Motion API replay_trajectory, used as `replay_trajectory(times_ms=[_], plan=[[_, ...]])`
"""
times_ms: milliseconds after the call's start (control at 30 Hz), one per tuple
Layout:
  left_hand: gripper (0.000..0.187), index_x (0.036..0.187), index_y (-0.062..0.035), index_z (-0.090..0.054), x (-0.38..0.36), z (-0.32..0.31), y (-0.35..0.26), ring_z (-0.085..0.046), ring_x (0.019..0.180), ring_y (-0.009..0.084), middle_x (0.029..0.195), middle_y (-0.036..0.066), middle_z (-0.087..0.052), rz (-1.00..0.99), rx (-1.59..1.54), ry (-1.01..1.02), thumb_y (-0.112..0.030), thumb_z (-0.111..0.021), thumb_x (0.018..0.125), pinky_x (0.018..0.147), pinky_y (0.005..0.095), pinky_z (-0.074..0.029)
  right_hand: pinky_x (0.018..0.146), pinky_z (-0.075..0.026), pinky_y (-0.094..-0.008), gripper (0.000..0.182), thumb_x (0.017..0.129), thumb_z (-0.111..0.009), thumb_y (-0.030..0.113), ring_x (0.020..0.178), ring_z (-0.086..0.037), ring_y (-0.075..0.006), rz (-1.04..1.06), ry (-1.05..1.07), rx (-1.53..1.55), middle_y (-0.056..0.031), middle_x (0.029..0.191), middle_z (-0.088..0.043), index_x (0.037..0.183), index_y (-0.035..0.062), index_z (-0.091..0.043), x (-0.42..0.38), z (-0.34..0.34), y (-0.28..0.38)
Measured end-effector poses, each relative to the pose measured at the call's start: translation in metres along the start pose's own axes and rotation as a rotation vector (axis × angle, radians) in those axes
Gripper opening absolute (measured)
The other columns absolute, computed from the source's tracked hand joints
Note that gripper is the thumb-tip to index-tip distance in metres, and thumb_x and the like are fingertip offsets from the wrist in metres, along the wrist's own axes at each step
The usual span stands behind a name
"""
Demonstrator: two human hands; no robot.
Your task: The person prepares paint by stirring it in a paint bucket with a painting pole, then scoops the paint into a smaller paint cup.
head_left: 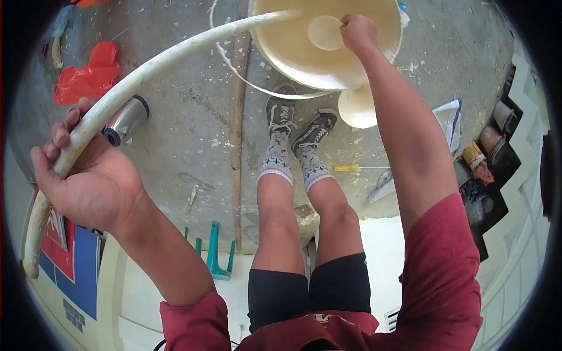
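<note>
My left hand (88,169) is curled around a long pole (158,64) coated in white paint, which looks bent in this wide view. The pole's far end reaches over a large round bucket (272,69) that holds cream-coloured liquid like paint. Inside the bucket's rim, my right hand (358,34) is closed at the edge of a small round cream-coated cup (325,33). The cup's depth and how far it sits in the liquid are hard to make out. The bucket's thin wire handle (234,71) hangs down on its left side.
A pale round disc or lid (357,107) lies by the bucket. On the paint-spotted floor are a wooden pole (238,117), a yellow-handled screwdriver (348,168), a steel tumbler (127,120) and a red plastic bag (88,79). Several pots and a brush (477,161) line the right side.
</note>
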State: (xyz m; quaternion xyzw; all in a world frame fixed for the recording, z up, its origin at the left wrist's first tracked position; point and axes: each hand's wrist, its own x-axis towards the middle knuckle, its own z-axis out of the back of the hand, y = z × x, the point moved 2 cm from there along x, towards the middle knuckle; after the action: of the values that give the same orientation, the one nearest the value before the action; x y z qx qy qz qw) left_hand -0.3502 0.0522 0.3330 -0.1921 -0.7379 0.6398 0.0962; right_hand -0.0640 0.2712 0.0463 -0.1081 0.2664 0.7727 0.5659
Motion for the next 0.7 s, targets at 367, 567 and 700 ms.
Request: replay_trajectory(times_ms=[367, 567, 700], plan=[[0.031, 0.108, 0.0028, -0.049, -0.049, -0.010, 0.043, -0.055, 0.107, 0.0303, 0.116, 0.020, -0.056, 0.168, 0.244, -0.135, -0.023, -0.044, 0.093, 0.095, 0.0428, -0.043, 0.071, -0.050, -0.0374, 0.016, 0.074, -0.063, 0.012, 0.076, -0.065, -0.0296, 0.035, -0.165, 0.370, -0.0183, 0.082, -0.066, 0.083, 0.0012, -0.069, -0.052, 0.087, 0.025], [0.032, 0.116, 0.0004, -0.046, -0.057, 0.000, 0.071, -0.056, 0.107, 0.0278, 0.118, 0.017, -0.056, 0.216, 0.283, 0.030, -0.017, -0.052, 0.089, 0.095, 0.0433, -0.044, 0.070, -0.050, -0.0361, 0.017, 0.074, -0.064, 0.014, 0.076, -0.066, -0.0281, 0.034, -0.186, 0.527, -0.0192, 0.081, -0.066, 0.084, 0.0008, -0.069, -0.100, 0.140, 0.021], [0.040, 0.122, -0.0024, -0.043, -0.074, 0.003, 0.084, -0.053, 0.110, 0.0275, 0.123, 0.015, -0.052, 0.293, 0.348, 0.093, -0.016, -0.056, 0.087, 0.095, 0.0424, -0.043, 0.070, -0.050, -0.0354, 0.017, 0.074, -0.063, 0.015, 0.077, -0.066, -0.0277, -0.013, -0.167, 0.602, -0.0194, 0.082, -0.066, 0.083, 0.0008, -0.069, -0.140, 0.173, 0.007]])
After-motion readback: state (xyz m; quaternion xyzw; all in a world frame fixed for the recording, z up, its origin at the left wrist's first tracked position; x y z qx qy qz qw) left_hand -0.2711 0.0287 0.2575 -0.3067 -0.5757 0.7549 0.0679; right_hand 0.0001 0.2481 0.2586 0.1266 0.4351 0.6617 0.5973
